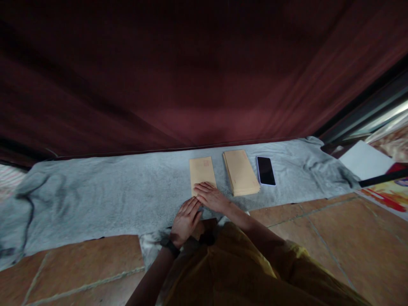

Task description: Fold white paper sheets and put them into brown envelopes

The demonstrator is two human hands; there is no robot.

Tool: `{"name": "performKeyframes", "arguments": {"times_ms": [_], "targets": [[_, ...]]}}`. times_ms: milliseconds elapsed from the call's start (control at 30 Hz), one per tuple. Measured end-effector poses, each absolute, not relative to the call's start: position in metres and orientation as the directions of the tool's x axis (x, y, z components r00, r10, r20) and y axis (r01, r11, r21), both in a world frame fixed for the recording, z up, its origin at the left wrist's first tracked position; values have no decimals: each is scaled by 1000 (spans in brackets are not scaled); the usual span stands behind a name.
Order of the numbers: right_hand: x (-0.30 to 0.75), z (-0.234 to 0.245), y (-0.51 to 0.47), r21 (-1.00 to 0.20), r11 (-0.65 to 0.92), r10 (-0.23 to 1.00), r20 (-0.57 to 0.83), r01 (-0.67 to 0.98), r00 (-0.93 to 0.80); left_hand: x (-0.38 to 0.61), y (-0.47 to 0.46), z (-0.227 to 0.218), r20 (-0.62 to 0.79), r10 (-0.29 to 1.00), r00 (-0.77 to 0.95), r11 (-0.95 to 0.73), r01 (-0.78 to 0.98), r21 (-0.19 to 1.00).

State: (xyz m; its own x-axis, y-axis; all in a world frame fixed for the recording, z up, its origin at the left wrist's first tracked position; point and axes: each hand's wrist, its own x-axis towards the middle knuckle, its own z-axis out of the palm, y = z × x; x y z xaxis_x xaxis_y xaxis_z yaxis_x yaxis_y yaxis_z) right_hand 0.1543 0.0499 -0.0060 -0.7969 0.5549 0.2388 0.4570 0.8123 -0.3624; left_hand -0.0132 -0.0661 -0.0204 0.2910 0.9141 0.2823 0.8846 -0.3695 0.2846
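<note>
A single brown paper envelope [202, 169] lies flat on a grey cloth, with small reddish print near its top right. My right hand [210, 196] rests on its lower part, fingers stretched out and flat. At the envelope's bottom edge is my left hand [186, 219], its fingers extended and the tips close to the right hand's fingers. A dark watch sits on the left wrist. To the right lies a neat stack of similar envelopes [241, 171], untouched by either hand. The bottom edge of the single envelope is partly hidden beneath my fingers.
The grey cloth [105, 195] covers a long, narrow surface. A smartphone [266, 171] with a pale purple edge lies right of the stack. Dark red fabric [197, 93] rises behind. Brown floor tiles [95, 259] show in front; a white sheet [366, 160] is at far right.
</note>
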Motion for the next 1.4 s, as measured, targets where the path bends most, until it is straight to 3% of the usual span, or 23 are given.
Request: {"name": "performKeyframes", "arguments": {"times_ms": [533, 867, 1400], "targets": [[237, -20, -3, -413, 703, 694, 219, 579, -686, -4, -58, -14, 347, 897, 275, -361, 907, 216], [233, -21, 0, -538, 625, 760, 253, 566, -599, 4, -54, -19, 365, 916, 167, -301, 887, 351], [215, -20, 4, -532, 513, 856, 265, 673, -443, 6, -48, -18, 362, 930, 59, -232, 859, 457]]}}
